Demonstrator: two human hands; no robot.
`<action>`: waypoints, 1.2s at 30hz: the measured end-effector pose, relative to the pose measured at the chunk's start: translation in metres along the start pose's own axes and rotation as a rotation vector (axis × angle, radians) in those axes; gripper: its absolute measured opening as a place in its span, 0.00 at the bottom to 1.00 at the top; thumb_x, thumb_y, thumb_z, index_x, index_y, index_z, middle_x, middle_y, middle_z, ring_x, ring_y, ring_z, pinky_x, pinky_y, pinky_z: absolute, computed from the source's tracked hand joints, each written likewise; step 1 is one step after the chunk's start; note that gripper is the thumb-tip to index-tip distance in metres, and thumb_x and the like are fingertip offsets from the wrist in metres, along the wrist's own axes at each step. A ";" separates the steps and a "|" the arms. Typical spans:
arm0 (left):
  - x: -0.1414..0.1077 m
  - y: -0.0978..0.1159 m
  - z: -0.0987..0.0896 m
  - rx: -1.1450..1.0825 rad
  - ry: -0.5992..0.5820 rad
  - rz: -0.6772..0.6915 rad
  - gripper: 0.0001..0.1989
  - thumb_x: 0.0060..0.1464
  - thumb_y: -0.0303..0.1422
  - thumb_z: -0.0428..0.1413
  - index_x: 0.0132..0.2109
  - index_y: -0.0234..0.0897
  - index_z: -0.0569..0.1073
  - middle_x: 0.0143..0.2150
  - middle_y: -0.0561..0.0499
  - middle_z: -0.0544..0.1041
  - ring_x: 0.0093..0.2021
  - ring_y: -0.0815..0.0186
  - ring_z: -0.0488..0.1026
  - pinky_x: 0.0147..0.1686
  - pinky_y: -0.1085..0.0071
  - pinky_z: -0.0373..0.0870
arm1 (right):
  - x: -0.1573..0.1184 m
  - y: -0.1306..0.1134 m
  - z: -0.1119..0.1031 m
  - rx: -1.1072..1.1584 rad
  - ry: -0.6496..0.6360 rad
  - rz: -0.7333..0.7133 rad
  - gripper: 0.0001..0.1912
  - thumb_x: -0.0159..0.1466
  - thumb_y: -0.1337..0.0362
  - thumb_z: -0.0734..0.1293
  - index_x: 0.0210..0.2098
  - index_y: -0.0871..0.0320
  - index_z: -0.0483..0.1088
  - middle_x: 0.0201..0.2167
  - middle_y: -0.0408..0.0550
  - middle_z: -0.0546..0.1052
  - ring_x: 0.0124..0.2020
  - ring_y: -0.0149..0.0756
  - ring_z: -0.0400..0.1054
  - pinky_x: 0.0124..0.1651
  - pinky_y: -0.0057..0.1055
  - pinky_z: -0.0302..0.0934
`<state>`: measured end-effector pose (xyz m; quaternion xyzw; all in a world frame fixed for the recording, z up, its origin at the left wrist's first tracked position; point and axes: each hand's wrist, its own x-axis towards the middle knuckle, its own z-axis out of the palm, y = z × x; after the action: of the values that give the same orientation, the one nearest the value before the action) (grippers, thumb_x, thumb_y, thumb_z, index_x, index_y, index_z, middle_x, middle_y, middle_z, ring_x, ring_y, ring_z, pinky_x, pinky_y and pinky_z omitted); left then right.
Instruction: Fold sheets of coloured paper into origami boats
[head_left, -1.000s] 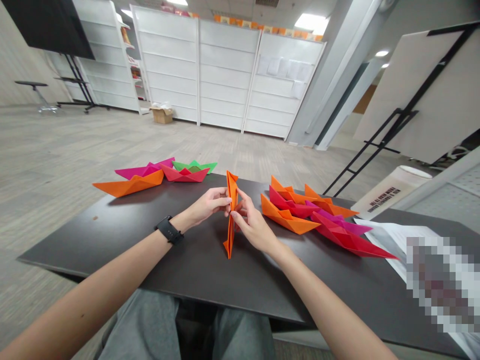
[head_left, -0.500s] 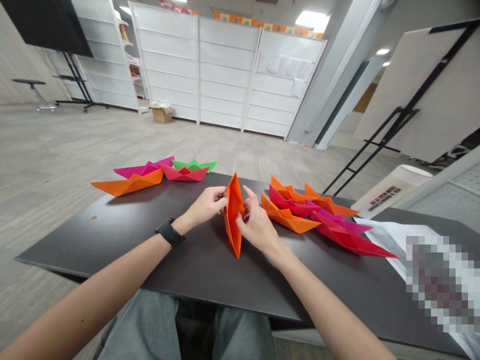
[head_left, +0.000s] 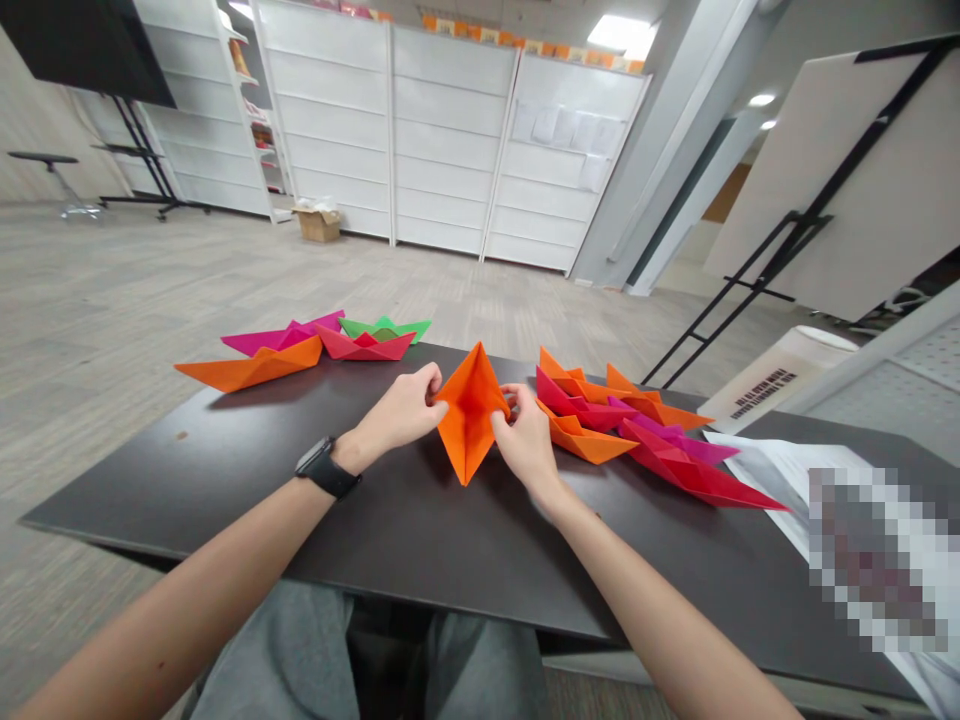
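Observation:
Between my hands is a piece of folded orange paper (head_left: 474, 415), spread into a diamond with a hollow crease down its middle. My left hand (head_left: 401, 405) pinches its left corner between thumb and fingers; a black watch (head_left: 328, 468) is on that wrist. At the opposite corner my right hand (head_left: 527, 432) grips the paper, thumb on the near face and fingers behind. Just right of that hand lies an orange paper boat (head_left: 589, 440), grouped with red boats (head_left: 694, 470) and a magenta boat (head_left: 675, 440).
On the dark table (head_left: 360, 540), an orange boat (head_left: 255, 368), a magenta boat (head_left: 281, 338), a red boat (head_left: 367, 345) and a green boat (head_left: 411, 330) sit at the far left. White sheets (head_left: 780, 470) and a white cylinder (head_left: 780, 380) are at the right.
The orange paper has gone from a narrow, upright fold to a wide, open diamond. My hands have moved apart, each now holding one side corner.

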<state>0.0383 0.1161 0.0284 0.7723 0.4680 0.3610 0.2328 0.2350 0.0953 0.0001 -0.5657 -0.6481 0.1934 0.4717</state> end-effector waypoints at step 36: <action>-0.007 -0.029 -0.011 0.336 -0.447 0.290 0.17 0.57 0.43 0.57 0.47 0.36 0.76 0.54 0.42 0.74 0.51 0.55 0.73 0.52 0.64 0.65 | -0.011 -0.015 -0.031 -0.378 -0.745 -0.569 0.14 0.63 0.71 0.63 0.42 0.54 0.80 0.54 0.50 0.77 0.56 0.44 0.71 0.59 0.42 0.65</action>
<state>0.0115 0.1227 0.0127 0.9190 0.3432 0.1291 0.1450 0.2515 0.0724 0.0222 -0.3347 -0.9246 0.1253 0.1317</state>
